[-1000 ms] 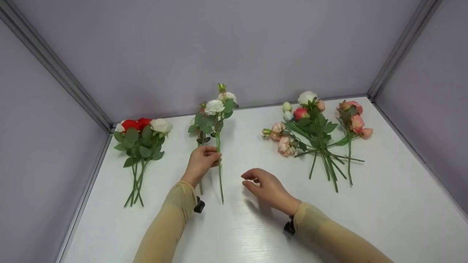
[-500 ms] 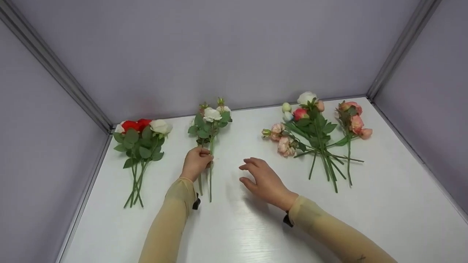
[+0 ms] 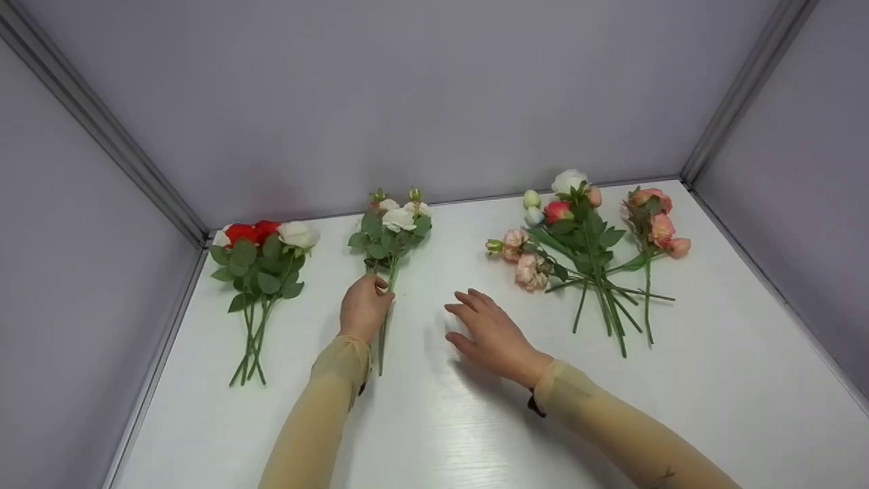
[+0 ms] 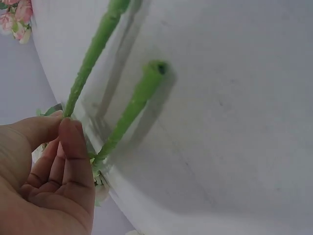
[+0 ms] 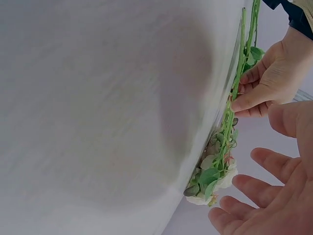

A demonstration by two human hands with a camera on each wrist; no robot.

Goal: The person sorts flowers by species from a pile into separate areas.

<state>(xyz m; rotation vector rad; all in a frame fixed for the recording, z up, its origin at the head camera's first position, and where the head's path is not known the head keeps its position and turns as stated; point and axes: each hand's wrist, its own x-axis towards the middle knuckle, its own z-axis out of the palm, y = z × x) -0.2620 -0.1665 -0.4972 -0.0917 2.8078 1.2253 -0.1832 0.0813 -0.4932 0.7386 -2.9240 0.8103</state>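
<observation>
In the head view my left hand [image 3: 363, 309] pinches the green stem of a white rose spray [image 3: 399, 219] between thumb and index finger. The spray lies low over the white table, its blooms toward the back wall. A second spray, with leaves [image 3: 360, 239] and a bud on top, lies against its left side, partly hidden. Seen from the left wrist, the pinched stem [image 4: 90, 58] runs up from the fingertips, while another stem [image 4: 129, 110] lies beside the fingers. My right hand [image 3: 492, 339] hovers over the table to the right, fingers spread and holding nothing.
On the left lies a bunch of red and white roses [image 3: 268, 261]. A mixed bunch [image 3: 590, 234] with crossed stems lies at the right, beside a coral-pink flower spray [image 3: 662, 229]. Grey panels [image 3: 434, 102] enclose the white table [image 3: 441, 421] at the back and sides.
My left hand has brought the white rose spray down and left, beside the other spray. The fingers of my right hand have spread, and that hand has risen slightly in view.
</observation>
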